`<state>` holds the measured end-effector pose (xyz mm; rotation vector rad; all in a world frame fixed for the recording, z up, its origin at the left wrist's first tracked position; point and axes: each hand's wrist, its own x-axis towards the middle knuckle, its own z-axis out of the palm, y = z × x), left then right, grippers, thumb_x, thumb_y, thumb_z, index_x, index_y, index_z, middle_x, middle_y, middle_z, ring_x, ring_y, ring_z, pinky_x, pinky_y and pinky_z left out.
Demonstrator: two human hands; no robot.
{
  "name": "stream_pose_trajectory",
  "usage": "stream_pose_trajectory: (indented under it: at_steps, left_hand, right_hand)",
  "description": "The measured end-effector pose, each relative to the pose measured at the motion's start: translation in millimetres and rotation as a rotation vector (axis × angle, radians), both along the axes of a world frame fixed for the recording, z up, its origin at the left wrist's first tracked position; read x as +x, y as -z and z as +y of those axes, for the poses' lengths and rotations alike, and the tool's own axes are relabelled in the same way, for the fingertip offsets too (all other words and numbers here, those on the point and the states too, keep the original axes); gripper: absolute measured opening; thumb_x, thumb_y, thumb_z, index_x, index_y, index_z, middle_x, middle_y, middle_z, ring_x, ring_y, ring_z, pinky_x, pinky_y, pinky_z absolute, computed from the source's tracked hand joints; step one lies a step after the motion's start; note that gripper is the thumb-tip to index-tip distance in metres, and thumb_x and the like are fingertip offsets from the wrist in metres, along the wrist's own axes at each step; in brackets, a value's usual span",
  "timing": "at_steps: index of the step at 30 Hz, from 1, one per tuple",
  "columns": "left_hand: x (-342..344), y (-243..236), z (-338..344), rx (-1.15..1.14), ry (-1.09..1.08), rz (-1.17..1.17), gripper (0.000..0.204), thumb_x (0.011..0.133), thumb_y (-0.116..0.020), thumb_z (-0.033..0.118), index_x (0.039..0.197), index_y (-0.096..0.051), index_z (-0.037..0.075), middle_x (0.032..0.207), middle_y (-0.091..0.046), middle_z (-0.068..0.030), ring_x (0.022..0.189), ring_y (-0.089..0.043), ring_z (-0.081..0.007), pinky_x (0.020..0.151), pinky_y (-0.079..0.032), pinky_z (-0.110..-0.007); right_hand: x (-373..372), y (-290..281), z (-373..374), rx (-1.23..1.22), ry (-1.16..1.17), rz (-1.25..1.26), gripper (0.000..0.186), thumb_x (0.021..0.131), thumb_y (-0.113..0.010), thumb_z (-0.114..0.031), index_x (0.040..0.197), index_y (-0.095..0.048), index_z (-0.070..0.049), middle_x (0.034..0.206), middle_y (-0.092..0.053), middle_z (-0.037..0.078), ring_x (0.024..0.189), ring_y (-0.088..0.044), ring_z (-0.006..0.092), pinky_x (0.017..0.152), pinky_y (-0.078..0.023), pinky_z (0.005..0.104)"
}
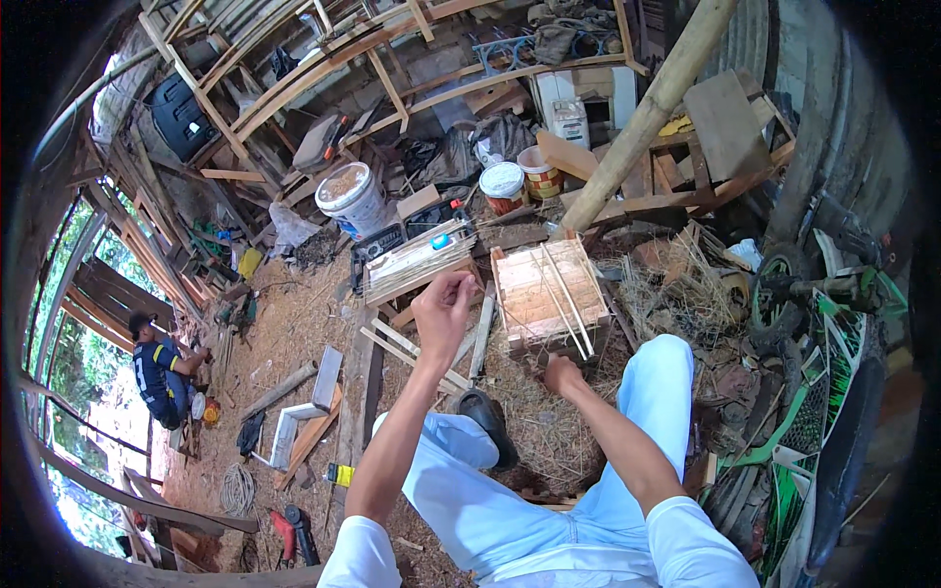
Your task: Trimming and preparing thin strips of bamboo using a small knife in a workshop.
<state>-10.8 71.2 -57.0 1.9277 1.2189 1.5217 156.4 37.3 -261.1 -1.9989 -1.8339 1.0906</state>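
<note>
My left hand (446,302) is raised in front of me with its fingers curled together. Anything pinched in it is too small to make out. Lower and to the right, my right hand (565,375) is closed by the near edge of a wooden work block (529,294). What its fingers grip is hidden. Two thin pale strips (564,294) lie lengthwise across the block's top. Left of the block, beyond my left hand, is a stack of thin wooden strips (417,269) with a small blue round object (441,241) on it.
White buckets (353,201) and paint pails (503,186) stand behind. A slanting pole (647,118) rises beyond the block. A green-black motorbike (804,392) is at right. Far left, another person (162,372) crouches. A red-and-black power tool (294,534) lies lower left.
</note>
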Motion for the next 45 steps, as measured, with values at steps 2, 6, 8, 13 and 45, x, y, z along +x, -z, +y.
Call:
stream_pose_trajectory:
  at_steps: [2,6,8,13,45]
  left_hand:
    - [-2,-5,-3,-0.042,-0.022,0.052,0.011,0.088,-0.062,0.004,0.093,-0.063,-0.005,0.081,-0.069,-0.0091,0.074,-0.066,-0.0113,0.068,-0.054,-0.024]
    - [5,-10,1,-0.010,0.026,0.059,0.010,0.087,-0.063,0.004,0.093,-0.064,-0.004,0.081,-0.069,-0.0101,0.075,-0.067,-0.0130,0.068,-0.054,-0.025]
    - [0,-6,-1,-0.009,-0.006,0.079,0.010,0.087,-0.063,0.004,0.092,-0.064,-0.005,0.081,-0.069,-0.0100,0.075,-0.067,-0.0132,0.067,-0.054,-0.025]
    - [16,-10,-6,0.054,-0.014,0.052,0.008,0.084,-0.065,0.003,0.087,-0.064,-0.004,0.075,-0.068,-0.0114,0.068,-0.064,-0.0104,0.061,-0.053,-0.025]
    - [10,-11,8,0.015,0.001,0.068,0.009,0.086,-0.063,0.002,0.091,-0.063,-0.005,0.079,-0.069,-0.0106,0.071,-0.066,-0.0109,0.064,-0.053,-0.024]
  right_hand:
    - [-6,-18,2,0.030,0.022,0.033,0.033,0.082,-0.047,-0.006,0.111,-0.053,0.010,0.105,-0.058,0.034,0.101,-0.059,0.0438,0.087,-0.048,0.0465]
    - [-21,-69,7,0.373,-0.028,0.318,0.021,0.085,-0.046,-0.005,0.101,-0.050,0.007,0.083,-0.061,0.032,0.086,-0.061,0.0460,0.072,-0.048,0.0520]
    - [-36,-131,-4,0.457,-0.058,0.418,0.019,0.087,-0.042,-0.004,0.100,-0.050,0.006,0.081,-0.060,0.032,0.085,-0.061,0.0469,0.073,-0.047,0.0519]
    - [-34,-176,-8,0.479,0.019,0.377,0.019,0.088,-0.040,-0.006,0.100,-0.049,0.007,0.079,-0.059,0.033,0.083,-0.060,0.0480,0.073,-0.046,0.0529]
    - [-27,-9,43,0.317,-0.134,0.022,0.025,0.088,-0.046,-0.013,0.100,-0.051,0.009,0.081,-0.062,0.032,0.081,-0.064,0.0440,0.072,-0.050,0.0496]
